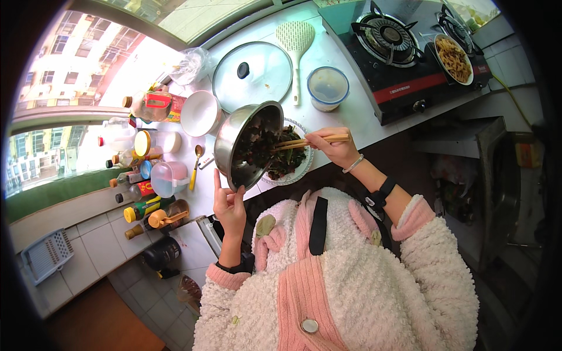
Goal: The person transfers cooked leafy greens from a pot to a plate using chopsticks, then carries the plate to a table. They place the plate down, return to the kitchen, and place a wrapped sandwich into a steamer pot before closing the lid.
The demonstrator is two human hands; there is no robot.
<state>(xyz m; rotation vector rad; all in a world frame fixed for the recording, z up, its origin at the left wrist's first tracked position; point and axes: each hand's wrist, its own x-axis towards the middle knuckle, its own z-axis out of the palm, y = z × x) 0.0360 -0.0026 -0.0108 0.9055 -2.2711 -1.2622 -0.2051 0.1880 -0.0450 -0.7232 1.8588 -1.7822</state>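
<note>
My left hand (230, 204) grips the rim of a stainless steel bowl (224, 145), tipped on its side toward the right. Dark leafy food (250, 147) clings inside the bowl. Under the bowl's mouth, a white plate with a patterned rim (308, 162) carries more of the dark, leafy food with green and red bits. In my right hand (336, 147) is a pair of wooden chopsticks (292, 144), their tips at the food by the bowl's mouth. The bowl hides the plate's left part.
Behind stand a white bowl (199, 113), a glass lid (268, 61), a slotted spoon (296, 39) and a blue-rimmed tub (328, 87). Several bottles and jars line the left, near a yellow-handled spoon (195, 166). On the gas stove (386, 74) at right rests a plate of food (454, 59).
</note>
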